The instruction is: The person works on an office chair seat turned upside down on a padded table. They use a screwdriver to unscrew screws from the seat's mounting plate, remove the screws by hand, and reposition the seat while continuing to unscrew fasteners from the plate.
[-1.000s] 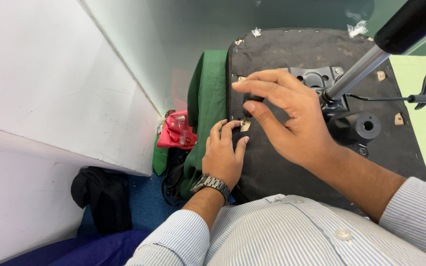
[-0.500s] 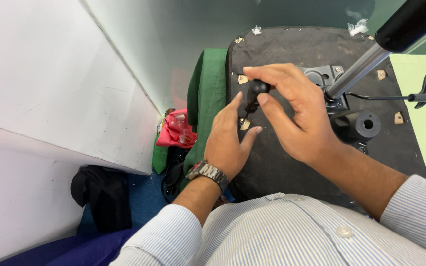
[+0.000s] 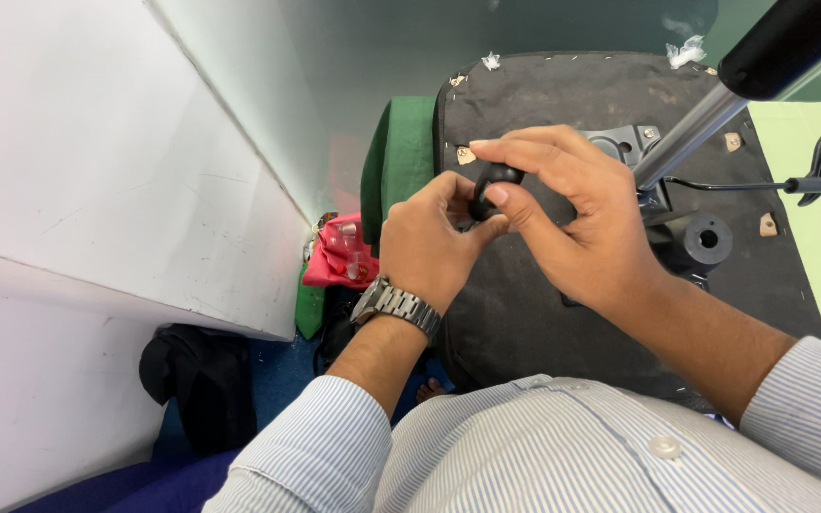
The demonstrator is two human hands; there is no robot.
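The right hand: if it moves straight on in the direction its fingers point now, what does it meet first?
The right hand points leftward, fingertips on the small black knob. Just beyond are the left hand fingers, which would likely be met first. Farther on lies the green cloth, though depth is unclear.

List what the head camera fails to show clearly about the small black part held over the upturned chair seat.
- Black part: mostly covered by the left hand and right hand; full shape unclear.
- Metal post: its top is cut off by the frame edge.
- Chair seat: centre hidden behind both hands.
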